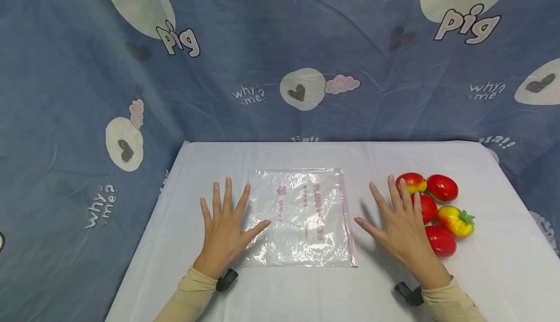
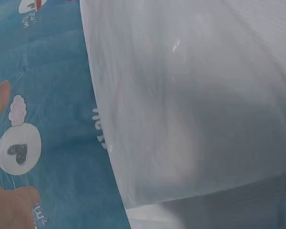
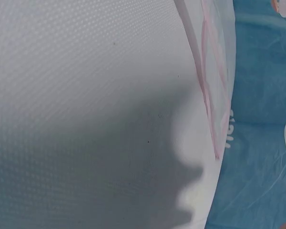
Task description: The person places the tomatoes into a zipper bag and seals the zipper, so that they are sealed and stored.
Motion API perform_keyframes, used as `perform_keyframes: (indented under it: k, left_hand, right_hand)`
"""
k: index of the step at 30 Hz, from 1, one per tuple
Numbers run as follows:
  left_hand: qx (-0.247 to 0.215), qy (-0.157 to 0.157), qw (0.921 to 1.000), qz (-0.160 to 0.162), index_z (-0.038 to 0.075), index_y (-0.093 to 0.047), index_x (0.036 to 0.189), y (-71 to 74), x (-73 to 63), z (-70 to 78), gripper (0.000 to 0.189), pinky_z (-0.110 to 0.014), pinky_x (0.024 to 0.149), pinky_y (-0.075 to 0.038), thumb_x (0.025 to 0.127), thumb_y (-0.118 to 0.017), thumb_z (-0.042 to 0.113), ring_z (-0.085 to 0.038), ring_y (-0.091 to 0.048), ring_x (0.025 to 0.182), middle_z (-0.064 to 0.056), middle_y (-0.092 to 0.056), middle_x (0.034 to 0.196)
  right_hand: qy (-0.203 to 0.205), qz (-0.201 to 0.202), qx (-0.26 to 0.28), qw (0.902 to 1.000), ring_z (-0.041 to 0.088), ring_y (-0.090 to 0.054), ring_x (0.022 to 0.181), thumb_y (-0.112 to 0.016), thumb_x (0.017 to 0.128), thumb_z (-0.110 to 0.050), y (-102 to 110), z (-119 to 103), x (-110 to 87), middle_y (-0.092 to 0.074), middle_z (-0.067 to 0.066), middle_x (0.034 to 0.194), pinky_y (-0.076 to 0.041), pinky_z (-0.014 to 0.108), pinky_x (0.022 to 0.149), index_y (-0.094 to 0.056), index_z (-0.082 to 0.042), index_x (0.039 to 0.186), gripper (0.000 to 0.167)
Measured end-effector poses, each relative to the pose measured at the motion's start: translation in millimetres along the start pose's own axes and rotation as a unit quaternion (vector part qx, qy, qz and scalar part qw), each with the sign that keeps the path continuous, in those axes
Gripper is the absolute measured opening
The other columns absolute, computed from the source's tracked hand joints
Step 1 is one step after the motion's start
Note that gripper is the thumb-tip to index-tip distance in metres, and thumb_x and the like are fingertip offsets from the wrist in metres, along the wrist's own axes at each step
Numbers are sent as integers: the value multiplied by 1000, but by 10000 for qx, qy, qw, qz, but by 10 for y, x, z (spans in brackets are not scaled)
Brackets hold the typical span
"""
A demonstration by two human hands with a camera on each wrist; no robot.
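Note:
A clear plastic zip bag (image 1: 290,244) with pink print lies flat on the white table, its pink zip edge on the right. My left hand (image 1: 225,237), palm down with fingers spread, is over the bag's left edge and holds nothing. To the right of the bag my right hand (image 1: 402,229) is spread the same way, also with nothing in it. Its fingertips partly cover a red and yellow toy fruit (image 1: 409,182) and a red one (image 1: 428,209). In the left wrist view, the bag (image 2: 181,119) fills much of the picture; the right wrist view shows its pink zip edge (image 3: 207,90).
Beside the right hand are more toy fruits: a red one (image 1: 443,188) at the back, a yellow-red one with a green stem (image 1: 452,221), and a red one (image 1: 441,241) in front. A blue patterned cloth (image 1: 262,44) hangs behind the white table (image 1: 306,293).

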State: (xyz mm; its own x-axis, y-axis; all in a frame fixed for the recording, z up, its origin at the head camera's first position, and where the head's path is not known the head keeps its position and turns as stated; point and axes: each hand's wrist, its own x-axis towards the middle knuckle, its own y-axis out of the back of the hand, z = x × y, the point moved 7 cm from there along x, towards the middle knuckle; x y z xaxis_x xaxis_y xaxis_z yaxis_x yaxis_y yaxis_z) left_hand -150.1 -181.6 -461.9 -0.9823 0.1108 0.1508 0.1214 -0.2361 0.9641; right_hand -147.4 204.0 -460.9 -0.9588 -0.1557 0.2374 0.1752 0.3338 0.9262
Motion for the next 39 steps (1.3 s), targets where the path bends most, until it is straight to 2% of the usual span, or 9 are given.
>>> perform_keyframes:
  k: [9, 14, 18, 25, 31, 39]
  left_hand:
    - [-235, -104, 9996, -67, 34, -21, 166, -69, -17, 100, 102, -75, 123, 8, 84, -55, 84, -39, 11, 162, -10, 6, 176]
    - [-276, -186, 9994, 51, 34, -23, 165, -82, -20, 161, 101, -77, 122, 4, 84, -55, 84, -40, 8, 162, -12, 1, 176]
    - [-297, -236, 9992, 90, 33, -24, 165, -78, -15, 220, 100, -78, 121, 2, 84, -55, 83, -42, 4, 162, -13, -2, 176]
    - [-380, -313, 9987, -118, 36, -20, 166, -151, -18, 394, 100, -76, 123, 3, 85, -53, 84, -38, 6, 163, -10, 0, 176]
    - [-462, -430, 9979, -127, 34, -24, 165, -235, -33, 555, 101, -76, 123, 0, 83, -55, 85, -38, 3, 163, -12, -5, 176]
    - [-550, -638, 9961, -272, 34, -23, 165, -368, -70, 731, 102, -76, 123, -1, 83, -52, 87, -39, 0, 163, -10, -2, 176]
  right_hand:
    - [-34, -148, 54, 9999, 47, -11, 158, -71, 88, -52, -14, 9, 14, -17, 24, 171, -12, 76, 123, -35, -21, 162, 89]
    - [188, -333, 203, 9991, 48, -10, 158, -73, 88, -47, -57, -3, 22, -15, 23, 172, -11, 74, 124, -32, -21, 163, 89]
    - [411, -270, 210, 9986, 49, -13, 157, -75, 88, -44, -75, -4, 32, -18, 24, 170, -14, 75, 123, -33, -20, 162, 89]
    - [680, -54, 253, 9973, 50, -20, 153, -78, 86, -39, -92, 20, 53, -24, 25, 168, -21, 75, 121, -37, -18, 160, 87]
    - [730, -99, 318, 9968, 50, -22, 153, -79, 86, -39, -119, 28, 77, -24, 25, 168, -22, 74, 121, -38, -18, 160, 87]
    - [801, -142, 305, 9962, 49, -22, 153, -79, 86, -39, -154, 38, 123, -25, 24, 168, -23, 74, 121, -38, -18, 160, 87]
